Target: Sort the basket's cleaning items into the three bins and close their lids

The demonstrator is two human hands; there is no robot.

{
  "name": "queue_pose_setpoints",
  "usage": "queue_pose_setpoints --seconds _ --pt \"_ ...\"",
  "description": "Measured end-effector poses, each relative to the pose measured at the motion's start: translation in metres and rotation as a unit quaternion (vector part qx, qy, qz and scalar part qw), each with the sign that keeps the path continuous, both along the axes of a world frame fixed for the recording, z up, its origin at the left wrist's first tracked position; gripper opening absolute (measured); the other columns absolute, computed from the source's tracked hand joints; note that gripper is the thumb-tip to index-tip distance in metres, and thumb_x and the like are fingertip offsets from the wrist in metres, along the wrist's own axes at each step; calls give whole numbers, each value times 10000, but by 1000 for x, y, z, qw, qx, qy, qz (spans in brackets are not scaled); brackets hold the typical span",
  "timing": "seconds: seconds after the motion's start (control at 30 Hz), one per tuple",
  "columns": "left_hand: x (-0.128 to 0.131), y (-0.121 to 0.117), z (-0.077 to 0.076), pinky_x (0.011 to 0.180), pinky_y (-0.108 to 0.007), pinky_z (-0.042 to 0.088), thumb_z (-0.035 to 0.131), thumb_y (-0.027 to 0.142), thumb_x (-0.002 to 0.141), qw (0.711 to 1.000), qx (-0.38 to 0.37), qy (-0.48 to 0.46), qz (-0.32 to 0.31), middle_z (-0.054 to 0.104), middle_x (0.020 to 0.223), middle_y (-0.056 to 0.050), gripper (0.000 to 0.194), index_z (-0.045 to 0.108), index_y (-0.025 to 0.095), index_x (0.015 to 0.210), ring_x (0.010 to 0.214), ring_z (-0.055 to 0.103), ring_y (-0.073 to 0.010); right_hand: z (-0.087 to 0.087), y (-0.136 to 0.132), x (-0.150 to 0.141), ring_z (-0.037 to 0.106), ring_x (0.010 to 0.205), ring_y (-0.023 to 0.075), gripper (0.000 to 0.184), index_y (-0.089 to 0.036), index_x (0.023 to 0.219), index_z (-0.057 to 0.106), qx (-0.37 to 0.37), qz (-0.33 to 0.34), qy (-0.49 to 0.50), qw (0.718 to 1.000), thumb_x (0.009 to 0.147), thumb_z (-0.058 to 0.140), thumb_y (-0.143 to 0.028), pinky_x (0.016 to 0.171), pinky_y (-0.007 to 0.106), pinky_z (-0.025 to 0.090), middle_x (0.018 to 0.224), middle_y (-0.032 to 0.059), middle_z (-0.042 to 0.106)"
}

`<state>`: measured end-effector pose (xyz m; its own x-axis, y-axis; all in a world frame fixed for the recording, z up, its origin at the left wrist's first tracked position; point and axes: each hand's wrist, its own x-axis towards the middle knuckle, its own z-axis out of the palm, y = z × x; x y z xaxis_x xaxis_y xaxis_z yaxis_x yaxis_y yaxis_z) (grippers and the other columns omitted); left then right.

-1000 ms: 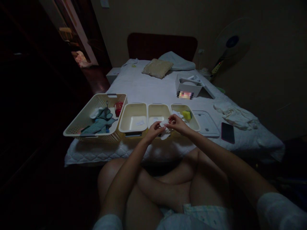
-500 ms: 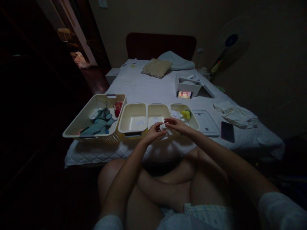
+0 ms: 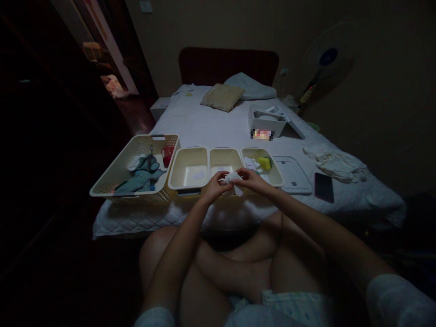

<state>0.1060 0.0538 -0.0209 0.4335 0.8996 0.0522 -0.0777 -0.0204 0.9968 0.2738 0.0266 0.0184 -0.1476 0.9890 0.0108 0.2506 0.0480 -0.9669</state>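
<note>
Between my two hands is a crumpled white piece, thin like tissue or a plastic bag (image 3: 233, 179); its exact kind is unclear. My left hand (image 3: 215, 187) pinches its left side, and my right hand (image 3: 251, 180) grips its right side with the fingers bent. Both are held over the front edge of the middle cream bin (image 3: 226, 156). To the left of it stands another cream bin (image 3: 188, 159) with a small white paper (image 3: 199, 175) on its bottom. The right-hand cream bin (image 3: 277, 175) contains a yellow sponge (image 3: 265, 163) and white packets.
A large cream basket (image 3: 112, 175) at the left holds teal cloth (image 3: 141, 177) and a red container (image 3: 167, 155). Rightward lie a grey lid (image 3: 293, 175), a phone (image 3: 324, 187) and crumpled white cloth (image 3: 335, 164). Farther back are a white box (image 3: 267, 123) and a pillow (image 3: 223, 96).
My hands have closed in on the white piece, which now looks bunched up and spread more between the fingers. My right hand has dropped slightly. The bins and basket stay put.
</note>
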Motion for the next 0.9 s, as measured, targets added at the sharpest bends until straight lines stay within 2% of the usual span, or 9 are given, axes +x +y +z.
queue_pose_setpoints --seconds 0.2,0.3,0.4,0.6,0.7,0.9 --pt "1 -7 10 799 -288 443 736 349 593 1000 -9 0 17 609 962 -46 457 554 159 967 853 575 -151 -3 1 -2 558 696 142 424 -187 793 538 22 -60 20 998 582 700 -518 630 276 458 802 18 601" --pt "3 -9 11 755 -288 452 720 399 605 999 -45 4 20 625 893 -33 428 575 169 936 795 582 -152 -3 2 -2 546 683 135 425 -196 778 520 40 -85 26 995 590 686 -539 624 271 455 776 9 585" --pt "7 -10 9 697 -280 457 719 402 596 997 -64 12 51 628 823 -18 395 589 175 891 726 579 -148 -4 2 -1 536 677 136 445 -203 785 517 49 -95 20 994 570 694 -550 625 277 455 764 4 572" --pt "7 -10 3 664 -261 443 714 324 583 990 -36 67 115 618 722 19 289 612 191 819 684 566 -144 -11 4 0 540 693 147 477 -205 769 506 49 -84 15 995 505 728 -536 668 293 448 710 -11 558" --pt "3 -9 -1 650 -256 436 715 311 573 988 -42 78 128 607 691 25 274 613 186 794 662 558 -139 -16 5 -2 549 685 147 479 -203 771 502 31 -71 24 997 498 726 -527 661 293 447 719 -6 578" --pt "3 -3 -7 659 -258 430 710 327 560 989 -35 61 134 599 683 17 269 606 164 747 663 557 -139 -17 7 -6 555 682 150 435 -200 799 514 25 -97 15 995 540 703 -495 631 289 459 713 1 582"
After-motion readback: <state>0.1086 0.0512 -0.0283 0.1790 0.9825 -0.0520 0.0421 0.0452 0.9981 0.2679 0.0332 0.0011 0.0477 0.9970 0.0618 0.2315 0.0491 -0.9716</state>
